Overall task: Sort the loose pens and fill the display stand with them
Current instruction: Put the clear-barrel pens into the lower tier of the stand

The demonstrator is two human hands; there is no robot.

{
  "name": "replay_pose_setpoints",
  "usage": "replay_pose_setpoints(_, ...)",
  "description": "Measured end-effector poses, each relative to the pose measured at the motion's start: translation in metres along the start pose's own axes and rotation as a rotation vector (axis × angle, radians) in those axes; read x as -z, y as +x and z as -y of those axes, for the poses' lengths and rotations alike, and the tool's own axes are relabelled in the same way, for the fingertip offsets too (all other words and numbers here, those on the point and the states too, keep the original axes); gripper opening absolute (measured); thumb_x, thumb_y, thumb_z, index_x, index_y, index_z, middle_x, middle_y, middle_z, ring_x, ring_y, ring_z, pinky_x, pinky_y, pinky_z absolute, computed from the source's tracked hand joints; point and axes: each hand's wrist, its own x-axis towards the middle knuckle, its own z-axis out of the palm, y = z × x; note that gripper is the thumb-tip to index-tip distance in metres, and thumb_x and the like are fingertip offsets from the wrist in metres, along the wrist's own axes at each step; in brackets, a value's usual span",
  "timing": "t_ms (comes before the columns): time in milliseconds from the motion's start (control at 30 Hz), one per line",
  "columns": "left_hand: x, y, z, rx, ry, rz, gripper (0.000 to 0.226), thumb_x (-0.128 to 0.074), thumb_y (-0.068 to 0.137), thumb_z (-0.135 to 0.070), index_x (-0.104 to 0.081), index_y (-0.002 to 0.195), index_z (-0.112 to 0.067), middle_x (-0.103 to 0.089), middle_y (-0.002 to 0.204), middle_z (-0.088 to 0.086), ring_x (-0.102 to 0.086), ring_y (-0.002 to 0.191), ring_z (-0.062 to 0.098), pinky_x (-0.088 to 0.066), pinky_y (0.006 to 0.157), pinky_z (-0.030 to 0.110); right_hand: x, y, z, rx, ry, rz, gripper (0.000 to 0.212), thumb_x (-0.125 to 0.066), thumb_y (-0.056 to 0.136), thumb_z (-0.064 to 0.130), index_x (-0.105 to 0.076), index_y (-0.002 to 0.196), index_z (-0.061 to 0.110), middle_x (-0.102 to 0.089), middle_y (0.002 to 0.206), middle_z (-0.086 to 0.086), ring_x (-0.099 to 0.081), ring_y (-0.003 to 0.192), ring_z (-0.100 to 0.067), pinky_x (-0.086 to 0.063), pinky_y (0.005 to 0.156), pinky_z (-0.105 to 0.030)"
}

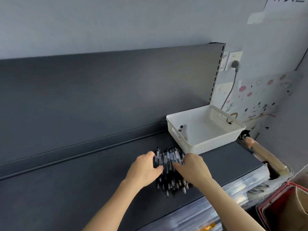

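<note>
both arms outstretched, left hand (144,168) and right hand (194,169) close together, fingers (149,154) curled round pens (168,157)

Pens (171,179) blurred, labels unreadable; red basket (281,192) cut off by edge.

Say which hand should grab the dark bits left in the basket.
Right, probably. The right hand holds the pens on the side next to the basket; the left hand would have to cross the pens to reach the dark bits.

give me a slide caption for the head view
Black pens gripped in a bundle by left hand and right hand on a dark shelf, beside a white basket.
</note>
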Motion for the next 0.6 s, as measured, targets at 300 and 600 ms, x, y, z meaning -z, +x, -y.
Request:
replay_pose_setpoints(300, -0.015, 0.027, -0.026, 0.248, -0.082, 0.048, 0.049, -0.069, 0.072, -0.045, -0.045, 0.099, -0.013, -0.059, 0.091, 0.000, -0.061, 0.077, 0.017, -0.049, 0.059, 0.030, -0.003, 0.019, 0.000, 0.035, 0.002, 0.127, 0.029, -0.065, 0.077, 0.029, -0.043, 0.065, 0.014, -0.048, 0.064, 0.001, -0.048, 0.057, -0.018, -0.036, 0.048, -0.025)
replay_pose_setpoints(600, -0.009, 0.035, -0.026, 0.384, 0.128, 0.151, 0.056, -0.065, 0.076, -0.030, -0.042, 0.121, -0.005, -0.053, 0.080, -0.001, -0.057, 0.066, 0.015, -0.042, 0.049, 0.024, -0.004, 0.021, 0.003, 0.016, 0.061, 0.157, 0.041, -0.060, 0.071, 0.013, -0.023, 0.056, 0.014, -0.026, 0.053, 0.000, -0.024, 0.045, -0.016, -0.021, 0.045, -0.021)
